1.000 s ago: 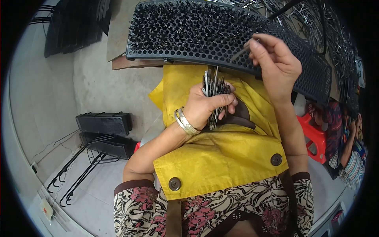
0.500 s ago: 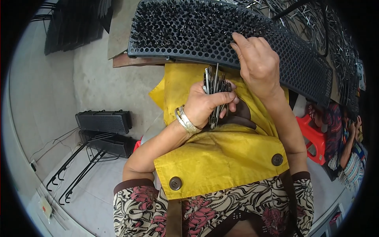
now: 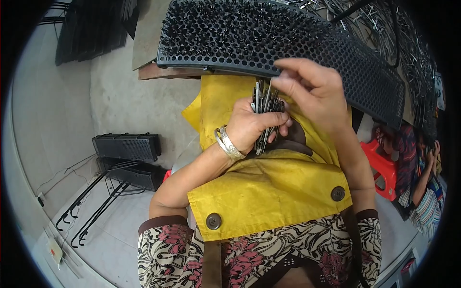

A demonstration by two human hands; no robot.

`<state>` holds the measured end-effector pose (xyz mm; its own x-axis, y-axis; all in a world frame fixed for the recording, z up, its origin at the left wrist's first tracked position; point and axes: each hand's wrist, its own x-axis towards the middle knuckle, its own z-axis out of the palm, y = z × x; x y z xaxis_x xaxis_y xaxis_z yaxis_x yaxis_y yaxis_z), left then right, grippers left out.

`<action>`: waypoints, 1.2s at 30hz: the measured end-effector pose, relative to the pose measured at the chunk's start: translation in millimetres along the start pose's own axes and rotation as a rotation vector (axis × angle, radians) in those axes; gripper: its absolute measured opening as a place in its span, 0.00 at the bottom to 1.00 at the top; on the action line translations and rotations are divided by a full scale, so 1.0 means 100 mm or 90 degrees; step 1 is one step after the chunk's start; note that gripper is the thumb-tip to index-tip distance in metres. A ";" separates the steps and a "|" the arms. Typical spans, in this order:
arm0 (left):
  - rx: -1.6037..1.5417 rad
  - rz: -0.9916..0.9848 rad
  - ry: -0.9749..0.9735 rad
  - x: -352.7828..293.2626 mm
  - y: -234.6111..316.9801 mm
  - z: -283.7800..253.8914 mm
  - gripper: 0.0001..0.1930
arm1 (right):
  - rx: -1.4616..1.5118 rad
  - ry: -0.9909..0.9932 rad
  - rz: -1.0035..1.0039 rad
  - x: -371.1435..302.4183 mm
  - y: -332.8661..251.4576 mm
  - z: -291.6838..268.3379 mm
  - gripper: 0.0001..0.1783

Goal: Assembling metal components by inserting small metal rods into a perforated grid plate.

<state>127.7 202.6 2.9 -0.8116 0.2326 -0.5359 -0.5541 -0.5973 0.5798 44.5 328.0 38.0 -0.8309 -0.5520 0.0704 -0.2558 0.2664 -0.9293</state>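
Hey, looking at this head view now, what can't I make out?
In the head view:
Palm of the left hand: hidden behind its bundle of thin strips.
Exact strip count: they overlap.
Whether the right hand touches a strip: too small to tell.
Far edge of the black perforated panel: partly cut off by the top edge.

Lettering: none readable.
A pale packet (image 3: 55,250) at lower left is showing an orange-red patch; any print there is appearing too small to read.

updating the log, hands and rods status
Left hand closed around metal rods. Right hand open beside rod tips, contact unclear. Black perforated panel beyond; nothing visibly blocking.
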 end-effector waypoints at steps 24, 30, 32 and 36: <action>-0.012 -0.015 0.017 0.02 -0.02 -0.01 0.07 | -0.312 0.176 -0.523 0.41 0.34 0.16 0.10; -0.014 -0.001 0.011 0.03 0.00 0.00 0.06 | -0.391 0.110 -0.474 0.40 0.20 0.13 0.09; -0.010 -0.005 0.009 0.04 0.01 0.02 0.06 | -0.372 0.154 -0.476 0.31 0.11 0.07 0.09; -0.139 0.062 0.006 0.03 0.02 -0.03 0.10 | -0.045 0.019 0.008 -0.13 0.01 -0.07 0.08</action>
<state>124.7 200.2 0.2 -0.8567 0.1593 -0.4906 -0.4197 -0.7683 0.4833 51.3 341.3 38.5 -0.8483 -0.5248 0.0711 -0.2789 0.3285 -0.9024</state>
